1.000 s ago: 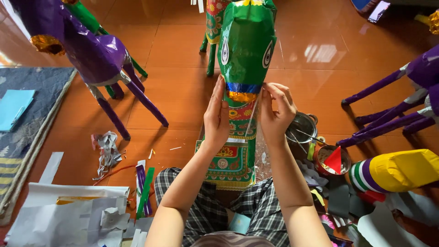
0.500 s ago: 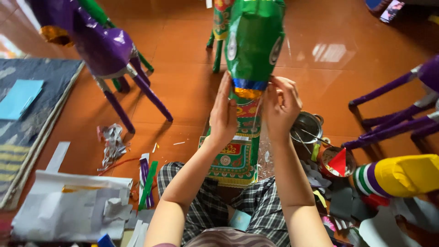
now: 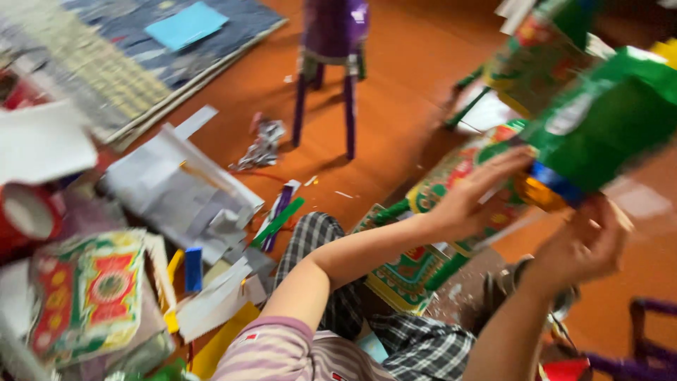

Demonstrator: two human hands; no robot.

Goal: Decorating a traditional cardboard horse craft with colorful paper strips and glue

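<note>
Left hand (image 3: 471,197): fingers spread flat on the patterned paper column (image 3: 451,185) — beneath the green paper figure (image 3: 599,130).
Right hand (image 3: 582,247): curled under the figure's base (grip blurred, cannot tell).

Flat rectangular packet with red, green and white ornamental print (image 3: 88,296) lying at lower left among paper scraps. Blurred; no signs or screens.
</note>
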